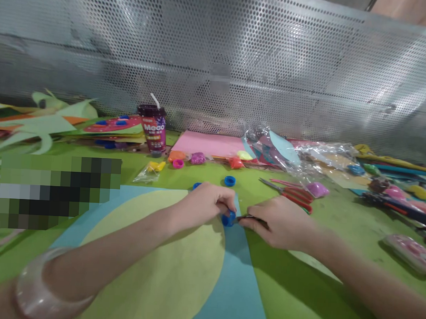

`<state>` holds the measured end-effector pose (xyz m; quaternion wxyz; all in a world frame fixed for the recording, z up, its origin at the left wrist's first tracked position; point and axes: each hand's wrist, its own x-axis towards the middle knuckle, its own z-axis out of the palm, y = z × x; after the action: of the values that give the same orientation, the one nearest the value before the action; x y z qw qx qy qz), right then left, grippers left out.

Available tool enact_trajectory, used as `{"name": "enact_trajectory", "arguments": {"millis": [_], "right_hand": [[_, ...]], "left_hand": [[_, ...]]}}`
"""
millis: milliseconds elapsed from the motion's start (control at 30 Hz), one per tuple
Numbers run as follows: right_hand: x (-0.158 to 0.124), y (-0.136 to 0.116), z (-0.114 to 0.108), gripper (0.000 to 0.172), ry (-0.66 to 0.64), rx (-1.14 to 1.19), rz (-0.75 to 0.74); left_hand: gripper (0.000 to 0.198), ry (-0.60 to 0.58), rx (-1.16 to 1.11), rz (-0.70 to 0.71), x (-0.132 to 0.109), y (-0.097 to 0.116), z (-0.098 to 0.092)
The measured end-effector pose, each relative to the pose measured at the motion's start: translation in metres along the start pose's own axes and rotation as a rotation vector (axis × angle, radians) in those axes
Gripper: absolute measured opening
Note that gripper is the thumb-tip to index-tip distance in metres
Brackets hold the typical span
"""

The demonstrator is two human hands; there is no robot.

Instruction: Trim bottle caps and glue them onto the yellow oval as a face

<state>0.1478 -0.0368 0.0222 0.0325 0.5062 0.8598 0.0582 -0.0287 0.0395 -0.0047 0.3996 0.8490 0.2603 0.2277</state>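
My left hand (208, 204) pinches a small blue bottle cap (228, 220) over the right edge of the yellow paper circle (154, 261). The circle lies on a light blue sheet (244, 285). Closed round a thin dark tool (244, 218), my right hand (279, 222) points its tip at the cap; its kind is mostly hidden by my fingers. Just beyond my hands stands another blue cap (229, 181), and part of one more blue piece (196, 186) shows behind my left hand. Red-handled scissors (297, 195) rest beyond my right hand.
Along the back stand a purple drink cup (153, 128) with a straw, pink paper (210, 144) and clear plastic wrap (306, 157). Several bags of coloured clay (198, 158) lie nearby. A pink patterned case (411, 253) is at right. A perforated metal panel (218, 50) rises behind.
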Motion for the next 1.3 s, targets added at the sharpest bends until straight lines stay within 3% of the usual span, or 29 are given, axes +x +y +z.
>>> {"name": "enact_trajectory", "arguments": {"millis": [367, 633, 1300], "right_hand": [[-0.003, 0.003, -0.004, 0.039, -0.014, -0.051, -0.026], [-0.008, 0.006, -0.005, 0.043, 0.200, -0.013, -0.021], [0.001, 0.006, 0.013, 0.040, 0.089, -0.014, -0.016]], "left_hand": [[0.020, -0.029, -0.075, -0.009, 0.002, -0.007, 0.001], [0.025, -0.023, -0.060, -0.023, 0.004, -0.011, 0.000], [0.019, -0.035, -0.142, -0.047, 0.005, -0.013, 0.000]]}}
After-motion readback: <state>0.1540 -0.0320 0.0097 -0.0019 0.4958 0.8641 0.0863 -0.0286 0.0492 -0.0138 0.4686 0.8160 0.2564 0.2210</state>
